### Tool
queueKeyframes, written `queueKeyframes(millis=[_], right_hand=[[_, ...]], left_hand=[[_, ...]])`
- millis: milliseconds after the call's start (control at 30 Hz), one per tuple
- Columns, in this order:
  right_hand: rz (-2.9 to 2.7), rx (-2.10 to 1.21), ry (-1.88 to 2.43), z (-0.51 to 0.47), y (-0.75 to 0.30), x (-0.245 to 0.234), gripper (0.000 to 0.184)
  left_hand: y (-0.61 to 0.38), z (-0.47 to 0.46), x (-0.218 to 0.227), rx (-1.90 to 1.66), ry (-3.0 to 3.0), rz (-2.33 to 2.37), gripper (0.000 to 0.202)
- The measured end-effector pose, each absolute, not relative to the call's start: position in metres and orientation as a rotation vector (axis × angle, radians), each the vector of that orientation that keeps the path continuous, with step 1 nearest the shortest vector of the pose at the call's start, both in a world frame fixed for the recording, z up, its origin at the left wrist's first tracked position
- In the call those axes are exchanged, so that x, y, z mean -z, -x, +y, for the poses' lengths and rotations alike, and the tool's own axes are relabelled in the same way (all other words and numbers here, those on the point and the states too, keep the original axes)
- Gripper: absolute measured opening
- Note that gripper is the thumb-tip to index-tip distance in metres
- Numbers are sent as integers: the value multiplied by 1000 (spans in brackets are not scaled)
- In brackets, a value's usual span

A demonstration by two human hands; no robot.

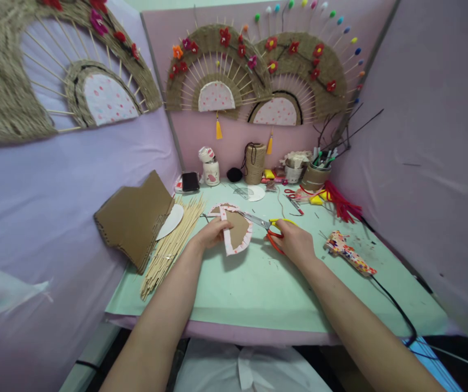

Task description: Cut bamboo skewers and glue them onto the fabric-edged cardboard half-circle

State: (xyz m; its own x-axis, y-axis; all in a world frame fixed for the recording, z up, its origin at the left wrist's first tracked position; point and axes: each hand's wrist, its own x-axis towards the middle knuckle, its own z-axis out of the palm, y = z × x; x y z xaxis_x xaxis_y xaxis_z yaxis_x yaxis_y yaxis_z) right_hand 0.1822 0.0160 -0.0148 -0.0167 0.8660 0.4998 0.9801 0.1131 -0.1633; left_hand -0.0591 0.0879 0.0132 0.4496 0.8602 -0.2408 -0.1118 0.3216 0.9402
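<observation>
My left hand (pixel 212 233) pinches a fan-shaped cardboard piece (pixel 237 228) edged with pink-and-white dotted fabric, holding it just above the green table (pixel 258 283). My right hand (pixel 295 242) is closed around the red and yellow handles of a pair of scissors (pixel 267 225). The scissor blades point left and meet the upper edge of the cardboard piece. A second fabric-edged piece (pixel 219 208) lies just behind it.
A bundle of bamboo sticks (pixel 172 245) and stacked brown cardboard (pixel 135 220) lie at the left. A patterned glue gun (pixel 350 253) with a black cord rests at the right. Jars, a twine spool, a pen cup and red pipe cleaners (pixel 340 204) line the back. Woven fans hang on the walls.
</observation>
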Motion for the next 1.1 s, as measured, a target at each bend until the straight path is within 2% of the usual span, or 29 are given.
queueKeyframes(millis=[167,800,1100], right_hand=[[-1925,286,1660,18,-185,15,36],[-1981,261,1788,15,-183,11,21],[-2032,262,1837,13,-183,9,24]], left_hand=[[60,88,-13,-753,-1068,871,31],[63,84,-14,-619,-1051,847,30],[66,87,-14,-585,-1062,830,28]])
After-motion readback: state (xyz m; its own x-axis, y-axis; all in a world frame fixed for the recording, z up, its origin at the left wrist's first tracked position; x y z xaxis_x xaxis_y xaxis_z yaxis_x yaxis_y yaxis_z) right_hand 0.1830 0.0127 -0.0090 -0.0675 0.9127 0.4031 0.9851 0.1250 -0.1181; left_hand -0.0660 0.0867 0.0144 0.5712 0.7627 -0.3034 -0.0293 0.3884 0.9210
